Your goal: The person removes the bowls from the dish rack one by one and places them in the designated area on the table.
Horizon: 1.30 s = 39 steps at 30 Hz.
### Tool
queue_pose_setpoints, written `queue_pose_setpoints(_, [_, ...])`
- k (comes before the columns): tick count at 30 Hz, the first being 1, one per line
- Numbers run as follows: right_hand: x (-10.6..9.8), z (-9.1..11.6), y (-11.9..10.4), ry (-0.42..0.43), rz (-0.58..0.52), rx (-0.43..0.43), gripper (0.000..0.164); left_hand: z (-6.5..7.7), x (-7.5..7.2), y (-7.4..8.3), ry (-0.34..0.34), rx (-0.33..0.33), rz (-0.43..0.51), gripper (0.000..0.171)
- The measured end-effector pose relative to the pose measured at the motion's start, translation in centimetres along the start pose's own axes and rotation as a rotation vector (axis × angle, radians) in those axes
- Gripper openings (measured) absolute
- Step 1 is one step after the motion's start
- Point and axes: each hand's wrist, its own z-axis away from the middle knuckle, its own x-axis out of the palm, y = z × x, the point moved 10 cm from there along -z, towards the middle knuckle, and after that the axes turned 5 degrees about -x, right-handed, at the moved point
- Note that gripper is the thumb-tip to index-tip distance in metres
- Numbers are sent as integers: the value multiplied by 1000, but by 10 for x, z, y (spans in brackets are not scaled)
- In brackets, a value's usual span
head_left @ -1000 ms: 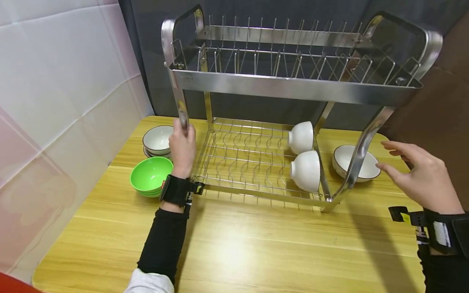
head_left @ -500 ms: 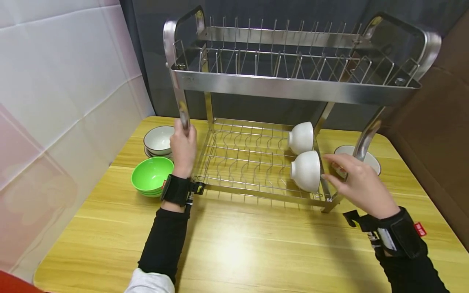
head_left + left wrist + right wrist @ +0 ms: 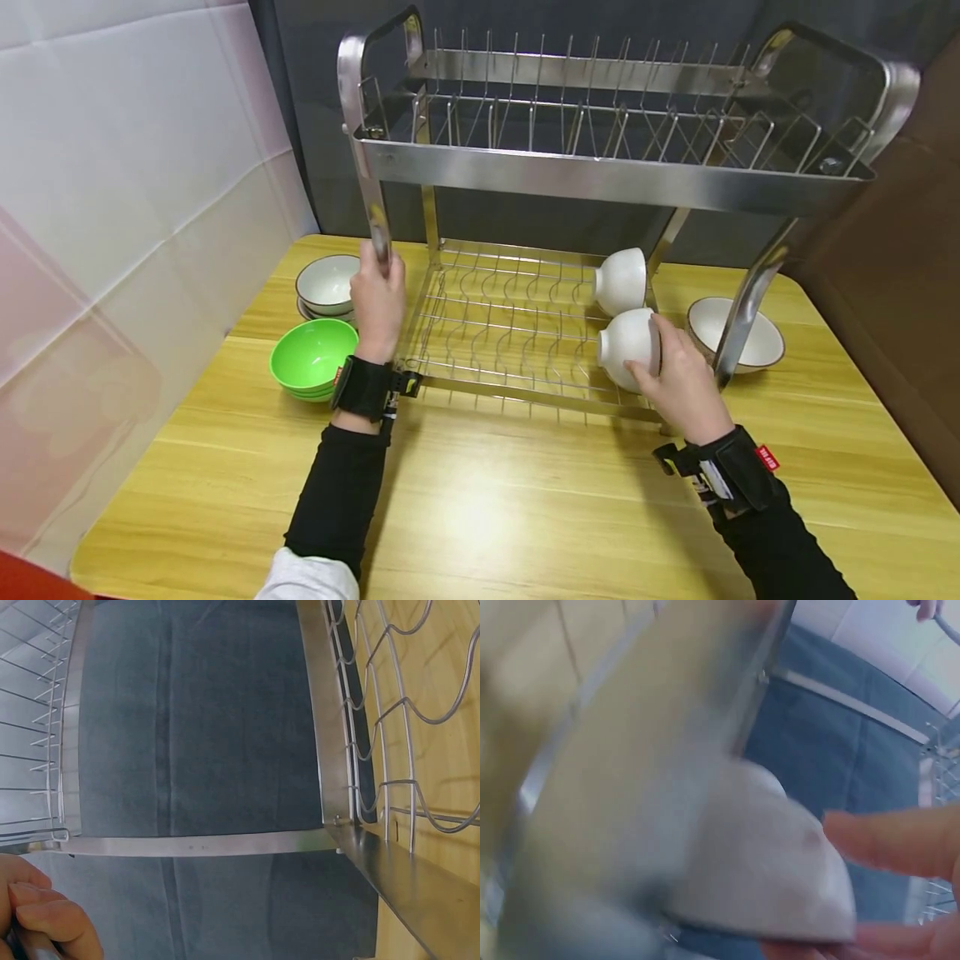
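In the head view my left hand [image 3: 378,302] grips the front left leg [image 3: 378,221] of a two-tier metal dish rack [image 3: 600,173]. Its curled fingers [image 3: 60,919] show at the lower left of the left wrist view. My right hand [image 3: 688,385] is at the rack's lower right, pinching the nearer white bowl [image 3: 621,346] by its rim. That bowl sits on its side in the lower tier, base to the left. In the right wrist view the thumb [image 3: 892,840] is against the bowl's outside and the fingers are at its rim. Another white bowl [image 3: 621,279] stands sideways behind it.
Green bowls [image 3: 311,357] are stacked left of the rack, with dark-rimmed white bowls [image 3: 327,282] behind them. Another dark-rimmed bowl [image 3: 750,337] sits on the wooden table [image 3: 480,500] beyond the right front leg [image 3: 742,312]. The wire upper tier overhangs the lower one.
My right hand has moved left from beside the bowl on the right, past the rack's leg, and has taken hold of the nearer white bowl. The left hand keeps its grip.
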Motion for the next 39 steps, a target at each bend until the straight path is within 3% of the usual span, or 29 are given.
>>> queue_pose_setpoints(7, [15, 5, 17, -39, -133, 195, 79, -1, 0, 3, 6, 15, -5, 14])
queue_pose_setpoints(17, [32, 8, 38, -121, -326, 446, 73, -2, -1, 5, 17, 16, -17, 15])
queue_pose_setpoints(28, [41, 7, 45, -82, -494, 541, 71, -1, 0, 4, 14, 12, -11, 14])
queue_pose_setpoints(35, [40, 6, 42, 38, -801, 617, 68, 0, -1, 3, 21, 19, -10, 13])
queue_pose_setpoints(39, [36, 4, 37, 73, -900, 621, 67, 0, 0, 2, 16, 13, -8, 13])
